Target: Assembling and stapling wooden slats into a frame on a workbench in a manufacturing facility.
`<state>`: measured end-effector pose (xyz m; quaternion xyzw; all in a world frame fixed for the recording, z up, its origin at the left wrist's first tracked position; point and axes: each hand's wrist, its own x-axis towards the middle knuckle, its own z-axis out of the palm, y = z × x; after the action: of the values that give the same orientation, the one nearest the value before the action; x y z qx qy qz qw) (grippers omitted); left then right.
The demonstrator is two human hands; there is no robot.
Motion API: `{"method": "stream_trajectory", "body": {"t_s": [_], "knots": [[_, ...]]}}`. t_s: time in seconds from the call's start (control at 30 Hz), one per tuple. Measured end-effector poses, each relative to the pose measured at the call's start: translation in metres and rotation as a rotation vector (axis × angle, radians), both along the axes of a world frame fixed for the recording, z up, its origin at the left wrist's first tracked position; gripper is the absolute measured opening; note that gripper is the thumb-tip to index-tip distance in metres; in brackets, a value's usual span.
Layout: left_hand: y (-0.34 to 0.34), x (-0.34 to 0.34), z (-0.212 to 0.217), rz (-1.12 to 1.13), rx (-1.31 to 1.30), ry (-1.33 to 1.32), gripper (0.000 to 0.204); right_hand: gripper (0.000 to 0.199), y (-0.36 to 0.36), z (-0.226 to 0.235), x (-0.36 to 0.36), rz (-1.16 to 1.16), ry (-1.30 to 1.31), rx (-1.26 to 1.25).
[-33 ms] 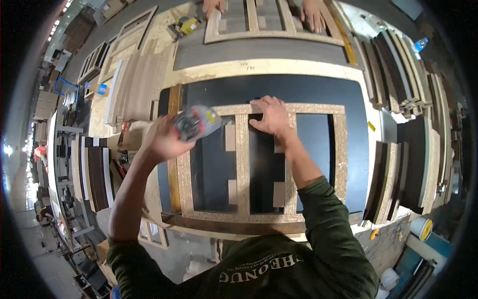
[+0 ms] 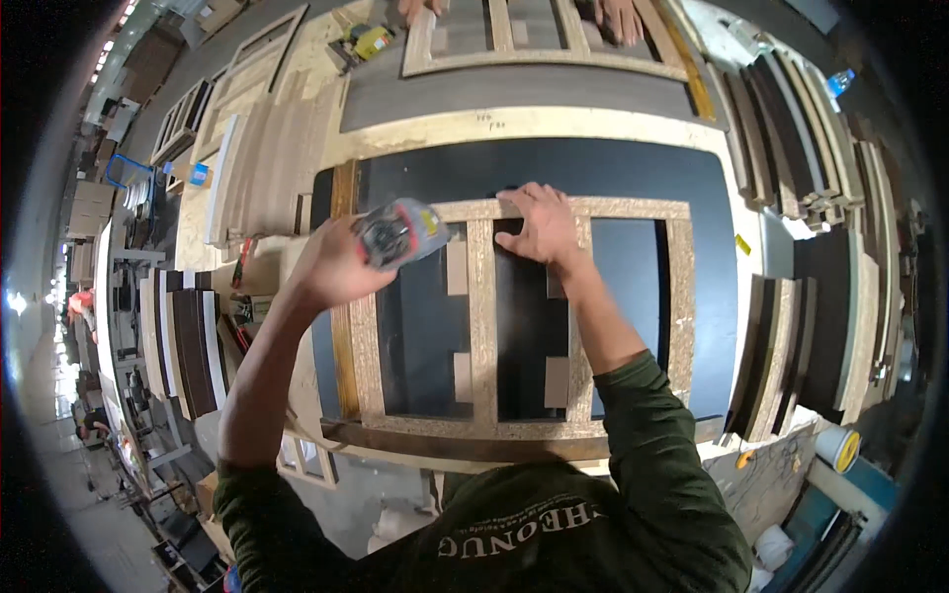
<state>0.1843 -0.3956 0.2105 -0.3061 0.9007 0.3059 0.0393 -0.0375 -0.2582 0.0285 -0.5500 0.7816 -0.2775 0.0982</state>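
Note:
My left hand (image 2: 341, 262) is wrapped round a blurred grey, black and red nail gun (image 2: 397, 235), raised over the far left corner of a particleboard frame (image 2: 482, 346). With its fingers over the frame's far rail and its thumb on the inner side, my right hand (image 2: 539, 225) grips it near a middle upright. The frame lies flat on a dark panel (image 2: 415, 163). Small brown blocks (image 2: 556, 382) sit against its uprights. Along the left side runs a yellowish wooden strip (image 2: 344, 198), and a brown strip (image 2: 445, 445) lies along the near side.
Across the bench, another person's hands (image 2: 619, 20) rest at a similar frame (image 2: 544, 61), with a yellow-green power tool (image 2: 371, 42) beside it. Stacked strips stand at right (image 2: 791, 138) and left (image 2: 193, 341). A red-handled tool (image 2: 241, 262) lies left of my arm.
My left hand and the nail gun have moved slightly right, and the tool looks less blurred. The right hand keeps its place on the frame.

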Motion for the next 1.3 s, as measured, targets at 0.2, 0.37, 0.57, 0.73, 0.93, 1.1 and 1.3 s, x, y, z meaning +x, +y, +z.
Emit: {"method": "stream_trajectory", "body": {"t_s": [0.2, 0.37, 0.57, 0.73, 0.93, 1.1, 1.3], "knots": [[-0.019, -0.045, -0.061, 0.010, 0.023, -0.098, 0.027, 0.053, 0.002, -0.007, -0.001, -0.039, -0.055, -0.043], [-0.030, -0.052, -0.076, -0.038, 0.078, -0.055, 0.026, 0.058, 0.002, -0.004, -0.001, -0.054, -0.064, -0.055], [-0.036, -0.059, -0.091, -0.138, 0.097, 0.067, 0.024, 0.061, 0.003, -0.008, -0.003, -0.054, -0.015, -0.058], [-0.042, -0.057, -0.103, -0.159, 0.130, 0.076, 0.024, 0.064, 0.002, -0.009, -0.001, -0.051, 0.000, -0.072], [-0.042, -0.057, -0.104, -0.142, 0.079, 0.047, 0.024, 0.065, 0.002, -0.008, -0.002, -0.059, 0.026, -0.038], [-0.040, -0.060, -0.095, -0.181, 0.118, 0.024, 0.024, 0.064, 0.003, -0.009, -0.001, -0.046, -0.004, -0.032], [-0.035, -0.064, -0.099, -0.157, 0.136, 0.056, 0.023, 0.065, 0.003, -0.010, -0.001, -0.047, 0.012, -0.043]]}}
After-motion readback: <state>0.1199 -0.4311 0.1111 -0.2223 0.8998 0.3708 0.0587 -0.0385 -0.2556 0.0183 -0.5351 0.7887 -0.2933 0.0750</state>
